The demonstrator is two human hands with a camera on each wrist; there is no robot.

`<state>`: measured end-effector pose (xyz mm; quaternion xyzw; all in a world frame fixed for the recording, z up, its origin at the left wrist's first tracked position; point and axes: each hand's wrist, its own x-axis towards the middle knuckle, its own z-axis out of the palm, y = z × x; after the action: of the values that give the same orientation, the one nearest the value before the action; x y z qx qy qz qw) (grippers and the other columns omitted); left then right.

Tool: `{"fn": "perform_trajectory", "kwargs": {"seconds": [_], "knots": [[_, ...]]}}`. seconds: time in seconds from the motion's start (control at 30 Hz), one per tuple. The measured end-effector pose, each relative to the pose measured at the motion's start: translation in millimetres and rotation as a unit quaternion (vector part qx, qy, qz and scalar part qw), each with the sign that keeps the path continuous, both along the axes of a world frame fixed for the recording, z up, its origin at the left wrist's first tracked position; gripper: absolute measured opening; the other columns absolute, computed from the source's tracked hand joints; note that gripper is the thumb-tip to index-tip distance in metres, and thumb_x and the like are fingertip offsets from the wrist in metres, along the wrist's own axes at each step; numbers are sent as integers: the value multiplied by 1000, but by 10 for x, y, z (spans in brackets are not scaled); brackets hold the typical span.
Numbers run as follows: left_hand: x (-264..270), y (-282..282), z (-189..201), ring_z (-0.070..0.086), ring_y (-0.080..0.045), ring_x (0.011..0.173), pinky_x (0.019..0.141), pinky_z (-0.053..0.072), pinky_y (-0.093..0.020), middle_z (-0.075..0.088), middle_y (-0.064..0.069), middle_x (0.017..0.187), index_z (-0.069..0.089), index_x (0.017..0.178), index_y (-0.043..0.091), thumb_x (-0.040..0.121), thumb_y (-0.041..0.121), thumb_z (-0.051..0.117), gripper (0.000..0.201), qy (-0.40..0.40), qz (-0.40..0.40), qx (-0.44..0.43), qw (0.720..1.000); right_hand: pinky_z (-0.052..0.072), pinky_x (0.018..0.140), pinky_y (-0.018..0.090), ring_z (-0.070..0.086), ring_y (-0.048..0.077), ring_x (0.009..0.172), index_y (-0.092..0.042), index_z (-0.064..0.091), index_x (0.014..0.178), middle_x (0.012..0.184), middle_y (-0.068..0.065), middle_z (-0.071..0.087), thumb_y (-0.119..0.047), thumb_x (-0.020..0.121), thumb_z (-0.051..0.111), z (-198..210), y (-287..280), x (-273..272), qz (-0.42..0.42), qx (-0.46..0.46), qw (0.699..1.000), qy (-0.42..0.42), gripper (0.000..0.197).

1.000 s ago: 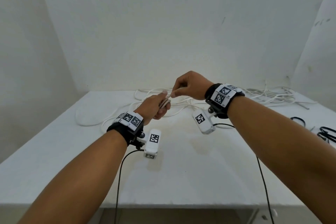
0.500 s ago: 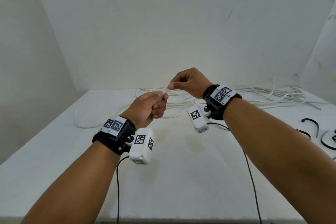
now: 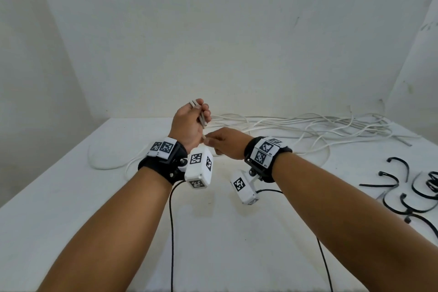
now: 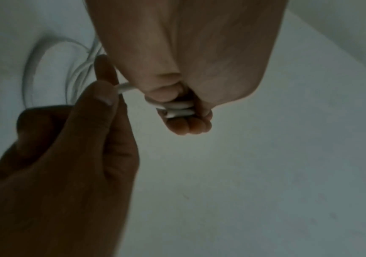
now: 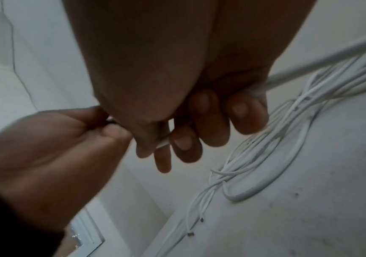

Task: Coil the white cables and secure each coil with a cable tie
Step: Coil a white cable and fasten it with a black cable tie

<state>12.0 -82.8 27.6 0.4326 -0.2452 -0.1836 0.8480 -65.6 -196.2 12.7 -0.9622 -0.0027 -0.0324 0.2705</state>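
My left hand (image 3: 189, 123) is raised above the table, and its curled fingers grip a couple of turns of white cable (image 3: 202, 119). In the left wrist view the turns (image 4: 178, 107) lie across those fingers. Just below, near the left wrist, my right hand (image 3: 221, 146) pinches the same cable (image 5: 163, 141) between thumb and forefinger. From the right hand the cable (image 5: 309, 69) runs off toward the loose tangle of white cables (image 3: 296, 125) at the back of the table. Several black cable ties (image 3: 403, 187) lie at the right.
A white table (image 3: 225, 232) stands in a corner between white walls. A big slack loop of cable (image 3: 104, 163) lies at the back left. Thin black leads (image 3: 171, 232) hang from the wrist cameras over the table's near side.
My left hand has risen and turned its fingers upward with the cable in it. My right hand has come down from above the left fist to beside the left wrist, carrying the cable round.
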Motion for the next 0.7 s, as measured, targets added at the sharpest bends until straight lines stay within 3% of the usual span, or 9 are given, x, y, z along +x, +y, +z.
{"fn": "perform_trajectory", "kwargs": {"seconds": [0.07, 0.13, 0.23, 0.3, 0.37, 0.4, 0.43, 0.53, 0.7], "knots": [[56, -20, -110, 51, -13, 61, 63, 45, -25, 56, -2, 73, 51, 90, 11, 101, -2, 28, 28, -71, 74, 97, 990, 48, 78, 33, 60, 16, 77, -20, 67, 105, 84, 2, 65, -39, 103, 43, 3, 4, -16, 11, -41, 999, 28, 31], [88, -14, -212, 51, -15, 64, 67, 47, -28, 56, -3, 77, 52, 92, 11, 100, 0, 28, 27, -156, 119, 200, 960, 48, 80, 33, 61, 20, 84, -15, 67, 120, 95, 5, 68, -33, 101, 47, 17, 12, -38, 28, -86, 995, 44, 33], [75, 47, -287, 52, -15, 66, 62, 46, -22, 57, -1, 79, 52, 96, 5, 97, 1, 31, 21, -242, 90, 329, 909, 36, 71, 27, 50, 11, 69, -13, 70, 114, 77, -4, 58, -26, 98, 55, 73, 21, -89, 50, -120, 991, 26, 25], [59, 109, -301, 50, -17, 67, 58, 42, -18, 56, 3, 75, 51, 87, 6, 94, 1, 36, 17, -300, 53, 410, 860, 36, 65, 24, 48, 7, 66, -16, 74, 105, 71, -10, 54, -27, 92, 63, 156, -16, -110, 49, -117, 992, -3, 20], [28, 178, -318, 48, -17, 62, 58, 38, -23, 56, 5, 63, 50, 76, 12, 91, 8, 41, 18, -325, 15, 475, 818, 37, 60, 20, 46, 3, 57, -19, 75, 89, 62, -12, 53, -30, 83, 75, 262, -98, -116, 25, -77, 996, -34, 12], [16, 204, -331, 46, -16, 56, 56, 36, -24, 54, 4, 59, 51, 74, 13, 90, 13, 41, 19, -302, -14, 477, 825, 37, 57, 18, 45, 2, 52, -20, 73, 82, 56, -13, 53, -30, 79, 79, 316, -142, -120, 10, -49, 998, -42, 11], [4, 225, -339, 43, -14, 51, 53, 34, -24, 52, 2, 57, 52, 74, 13, 90, 15, 40, 20, -259, -47, 454, 851, 36, 55, 17, 43, 1, 48, -19, 71, 77, 51, -14, 53, -29, 77, 82, 363, -180, -125, -1, -18, 999, -45, 15], [-61, 262, -299, 30, -12, 43, 45, 23, -22, 42, 0, 52, 52, 74, 10, 95, 11, 33, 28, -151, -89, 354, 919, 40, 56, 18, 46, 3, 51, -11, 72, 78, 55, -11, 59, -26, 74, 85, 449, -265, -122, -5, 52, 997, -61, 20], [-140, 298, -195, 21, -11, 44, 43, 17, -22, 30, 3, 51, 49, 74, 12, 106, 33, 26, 45, -101, -115, 269, 951, 49, 66, 22, 58, 10, 65, -9, 76, 80, 72, 10, 70, -21, 76, 84, 489, -299, -107, 10, 126, 984, -123, 15]]}}
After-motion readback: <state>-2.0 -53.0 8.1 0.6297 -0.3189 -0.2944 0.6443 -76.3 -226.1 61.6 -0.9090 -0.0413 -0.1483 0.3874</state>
